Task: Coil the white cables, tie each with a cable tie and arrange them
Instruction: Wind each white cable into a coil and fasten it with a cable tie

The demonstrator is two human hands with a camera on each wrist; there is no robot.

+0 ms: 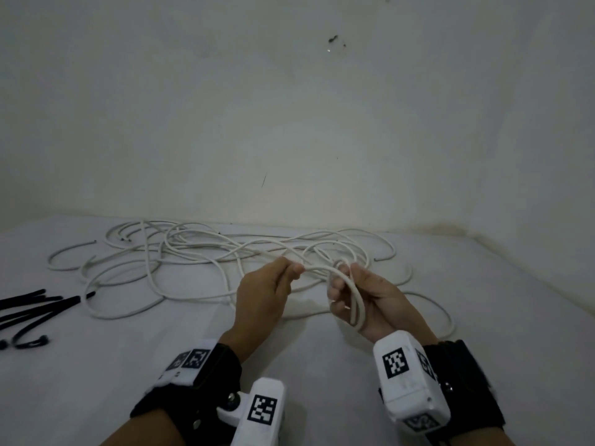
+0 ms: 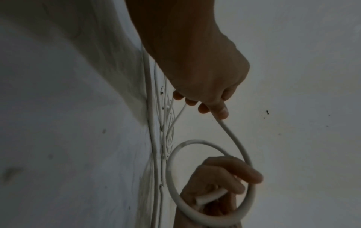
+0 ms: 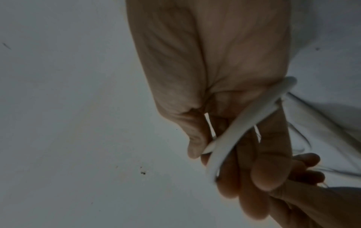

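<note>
I am only beginning: my right hand [image 1: 360,297] grips a first small coil [image 1: 352,300] at centre frame, my left hand [image 1: 267,291] pinches its feeding strand. The white cables [image 1: 180,252] lie tangled behind, black cable ties [image 1: 29,310] untouched at left.

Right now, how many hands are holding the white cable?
2: the left hand pinches a strand of the white cable above the table; the right hand, beside it, holds the small loops already coiled.

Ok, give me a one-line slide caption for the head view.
Right hand holds a small coil while left hand feeds cable from the tangle; black ties wait at left.
</note>
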